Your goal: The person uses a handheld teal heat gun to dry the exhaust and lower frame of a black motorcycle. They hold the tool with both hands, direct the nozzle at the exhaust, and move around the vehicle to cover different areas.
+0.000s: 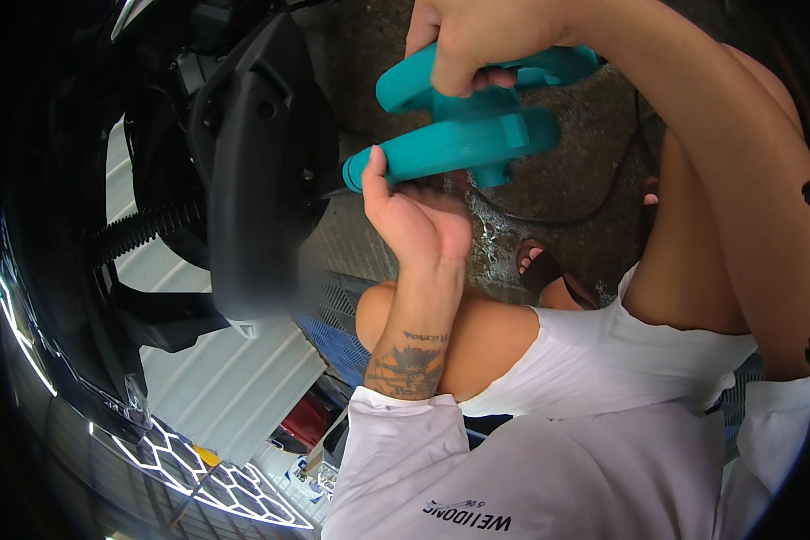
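Observation:
My right hand [499,36] is wrapped around the top handle of a teal electric blower [450,144]. Under the front of its barrel, my left hand [423,216] cups the tube, thumb up along the side and fingers partly hidden beneath. The blower's short black nozzle [331,184] points left, close to a black, rounded motorcycle cover [252,180]. Whether the nozzle touches that part I cannot tell, since its tip is hidden.
A black coil spring [148,229] and other dark motorcycle parts fill the left side. A black cord [594,211] curves across the wet floor [567,193]. My sandalled foot [544,270] rests nearby. Hexagonal ceiling lights [189,468] show at lower left.

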{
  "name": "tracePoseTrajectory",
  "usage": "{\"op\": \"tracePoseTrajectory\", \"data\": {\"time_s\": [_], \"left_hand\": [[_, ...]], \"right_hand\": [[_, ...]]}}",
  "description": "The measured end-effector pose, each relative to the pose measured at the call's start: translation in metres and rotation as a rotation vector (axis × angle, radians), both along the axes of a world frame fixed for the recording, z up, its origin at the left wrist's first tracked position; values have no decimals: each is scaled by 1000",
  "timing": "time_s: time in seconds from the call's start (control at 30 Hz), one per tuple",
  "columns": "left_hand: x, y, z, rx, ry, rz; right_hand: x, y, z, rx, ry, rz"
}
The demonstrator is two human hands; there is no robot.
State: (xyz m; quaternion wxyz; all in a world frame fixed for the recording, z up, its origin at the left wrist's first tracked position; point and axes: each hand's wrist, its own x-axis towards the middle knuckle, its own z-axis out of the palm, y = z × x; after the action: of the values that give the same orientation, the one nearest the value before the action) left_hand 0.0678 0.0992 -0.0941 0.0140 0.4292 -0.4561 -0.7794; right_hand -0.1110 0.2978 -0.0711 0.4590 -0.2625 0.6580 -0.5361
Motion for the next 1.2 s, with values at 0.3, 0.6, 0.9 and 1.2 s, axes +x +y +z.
{"op": "tracePoseTrajectory", "data": {"time_s": [0.3, 0.6, 0.9, 1.2], "left_hand": [[-27, -18, -17, -22, -8, -19], [-42, -16, -20, 34, 9, -66], [-40, -17, -20, 0, 5, -56], [-37, -18, -21, 5, 5, -47]], "right_hand": [[7, -5, -8, -29, 47, -97], [13, -5, 9, 122, 154, -173], [14, -11, 12, 115, 83, -183], [16, -11, -4, 136, 145, -215]]}}
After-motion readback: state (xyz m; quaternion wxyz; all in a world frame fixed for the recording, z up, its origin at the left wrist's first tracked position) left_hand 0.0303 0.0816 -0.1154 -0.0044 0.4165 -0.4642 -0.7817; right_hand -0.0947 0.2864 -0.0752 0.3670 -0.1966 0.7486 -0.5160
